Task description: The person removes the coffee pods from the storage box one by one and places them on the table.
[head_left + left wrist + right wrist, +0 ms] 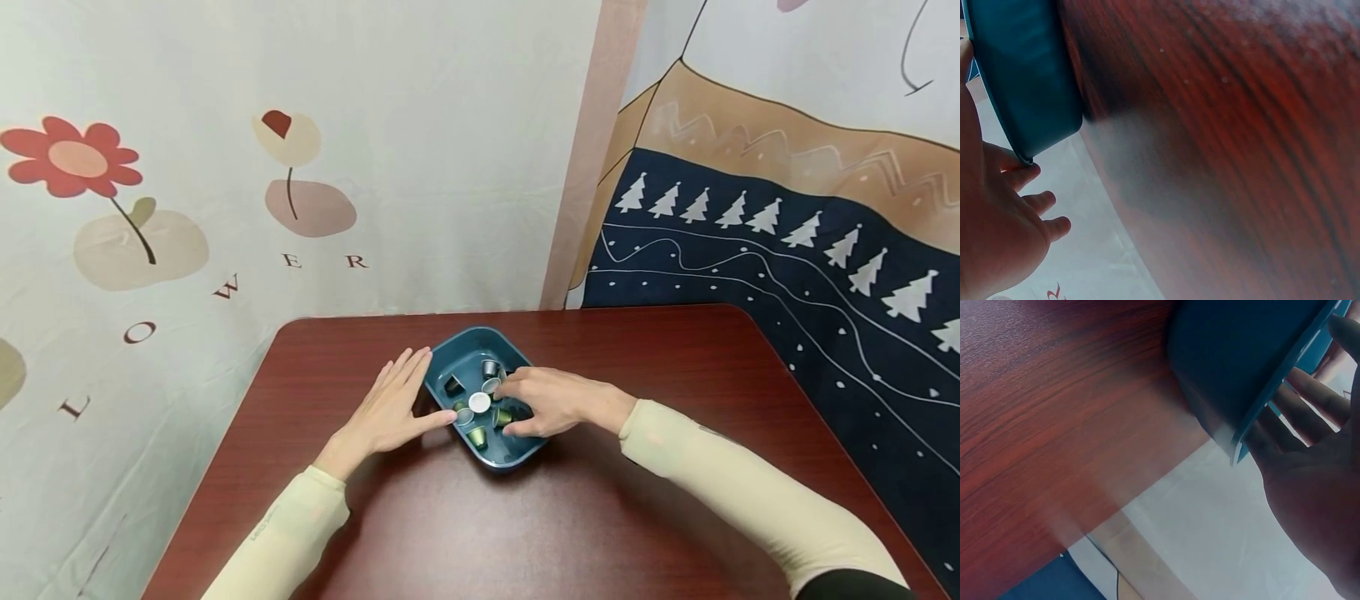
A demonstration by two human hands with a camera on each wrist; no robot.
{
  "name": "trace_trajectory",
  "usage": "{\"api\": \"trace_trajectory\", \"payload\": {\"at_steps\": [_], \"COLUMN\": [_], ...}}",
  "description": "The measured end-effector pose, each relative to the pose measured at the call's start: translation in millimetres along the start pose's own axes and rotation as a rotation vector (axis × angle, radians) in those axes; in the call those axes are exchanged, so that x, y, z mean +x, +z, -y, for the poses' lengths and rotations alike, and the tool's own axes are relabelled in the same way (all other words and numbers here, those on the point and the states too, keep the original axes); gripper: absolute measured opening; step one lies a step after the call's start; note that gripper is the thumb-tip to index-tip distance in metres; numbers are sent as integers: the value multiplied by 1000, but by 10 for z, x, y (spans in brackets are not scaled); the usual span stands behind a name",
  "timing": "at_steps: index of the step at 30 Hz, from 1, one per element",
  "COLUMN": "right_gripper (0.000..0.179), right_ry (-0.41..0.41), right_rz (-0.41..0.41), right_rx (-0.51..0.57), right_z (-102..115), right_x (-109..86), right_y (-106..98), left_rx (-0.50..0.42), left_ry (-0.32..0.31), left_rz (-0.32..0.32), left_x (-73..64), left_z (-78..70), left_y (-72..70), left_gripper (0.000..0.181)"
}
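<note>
A blue plastic tray (pixel 498 457) holds several small coffee capsules on the table. Among them are a white-topped capsule (pixel 479 402), a green capsule (pixel 477 437), a black capsule (pixel 453 385) and a silver-dark capsule (pixel 491 367). My left hand (pixel 386 414) lies along the tray's left side with fingers straight, fingertips right at the rim and thumb over the near left edge. My right hand (pixel 551 402) reaches over the right rim into the tray, fingers and thumb spread apart around another green capsule (pixel 502 417). The right palm hides part of the tray's contents.
The tray stands on a reddish-brown wooden table (pixel 465 533), towards its far edge. Behind the table hangs a pale cloth with printed flowers (pixel 450 167). To the right is a dark blue cloth with white trees (pixel 705 250).
</note>
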State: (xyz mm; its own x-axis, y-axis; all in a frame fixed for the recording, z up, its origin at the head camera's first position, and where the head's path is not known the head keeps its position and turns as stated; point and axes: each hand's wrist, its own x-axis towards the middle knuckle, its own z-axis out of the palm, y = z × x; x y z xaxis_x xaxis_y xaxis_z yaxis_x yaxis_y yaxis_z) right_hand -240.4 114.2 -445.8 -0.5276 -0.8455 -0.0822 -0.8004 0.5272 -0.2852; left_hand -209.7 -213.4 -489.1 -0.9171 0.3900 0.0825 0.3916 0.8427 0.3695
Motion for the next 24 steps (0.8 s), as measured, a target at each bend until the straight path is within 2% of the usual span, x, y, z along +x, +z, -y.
{"api": "trace_trajectory", "payload": {"at_steps": [17,24], "right_gripper": [37,37], "right_ry": [-5,-11], "right_rz": [74,98], "right_rx": [-21,-37], "right_z": [-33,-10], "right_x": [146,211], "right_y": [110,112], "left_rx": [8,13], "left_ry": [6,4], "left_rz": [-3,-12], "left_x": [16,17], "left_z": [5,22], "left_y": [9,27], "left_gripper": [117,117]}}
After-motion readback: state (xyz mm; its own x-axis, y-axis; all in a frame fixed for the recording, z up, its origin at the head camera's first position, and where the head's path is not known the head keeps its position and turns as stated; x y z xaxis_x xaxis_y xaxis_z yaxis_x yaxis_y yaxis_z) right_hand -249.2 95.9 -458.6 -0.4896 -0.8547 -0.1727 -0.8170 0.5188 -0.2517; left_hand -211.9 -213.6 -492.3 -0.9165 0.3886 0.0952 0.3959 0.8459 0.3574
